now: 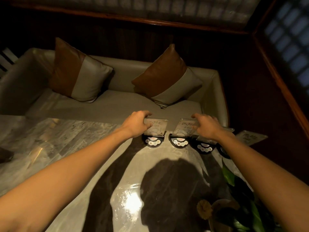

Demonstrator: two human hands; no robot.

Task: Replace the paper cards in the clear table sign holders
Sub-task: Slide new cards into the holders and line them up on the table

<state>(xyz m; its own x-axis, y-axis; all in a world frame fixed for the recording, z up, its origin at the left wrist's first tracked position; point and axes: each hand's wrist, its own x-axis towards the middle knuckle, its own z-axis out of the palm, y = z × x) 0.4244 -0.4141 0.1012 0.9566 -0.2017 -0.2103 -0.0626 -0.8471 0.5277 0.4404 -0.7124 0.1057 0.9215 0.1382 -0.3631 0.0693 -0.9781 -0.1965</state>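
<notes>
Several clear sign holders on black round bases stand in a row along the far edge of the marble table [70, 144]. My left hand [136, 123] grips the top left of the leftmost sign holder [158, 128], whose card shows printed characters and "09". My right hand [206, 125] grips the top right of the second sign holder [183, 129], which also holds a printed card. A third sign holder [204, 145] sits partly hidden under my right wrist. The fourth sign holder [250, 137] leans at the far right edge.
A grey sofa [117, 104] with two brown-and-grey cushions [78, 71] stands right behind the table. A green plant in a pot [234, 203] occupies the table's near right corner. Dark wood walls enclose the booth on the right.
</notes>
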